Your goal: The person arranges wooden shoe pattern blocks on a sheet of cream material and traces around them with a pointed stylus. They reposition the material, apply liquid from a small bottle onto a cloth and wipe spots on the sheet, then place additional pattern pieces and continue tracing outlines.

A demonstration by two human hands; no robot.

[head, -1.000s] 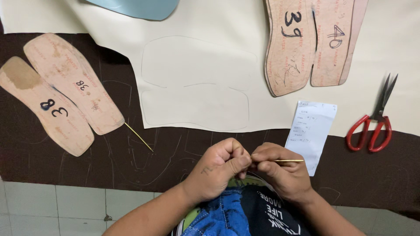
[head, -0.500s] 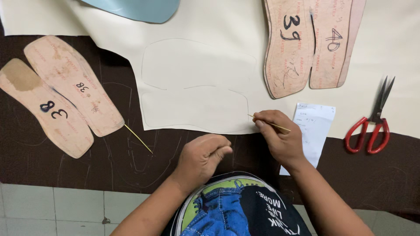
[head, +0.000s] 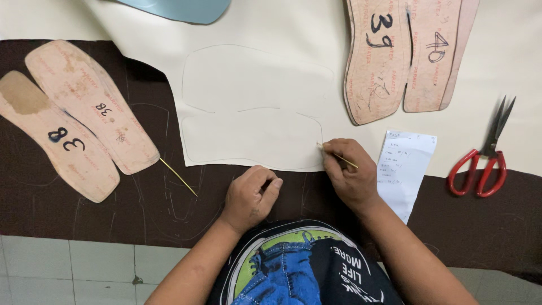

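the thin yellow marking stick lies slanted, its long axis running from its tip at upper left down to the lower right, where it passes between the pinching fingers of the right hand. the tip touches the cream-coloured sheet of material at the right end of a traced outline, close to the sheet's near edge where it meets the dark brown tabletop. so the stick is in the right hand, not ahead of it, and the outline stretches away to the left of the tip.

the left hand is curled into a loose fist holding nothing, resting on the dark tabletop just below the sheet's near edge, near the right hand but not touching it.

further out, a second thin yellow stick lies loose on the tabletop to the left. a small white paper slip sits just beside the right hand, across the sheet's near edge. red-handled scissors lie toward the right edge. two pinkish board insole templates rest at the left edge, and more overlap at the far right.
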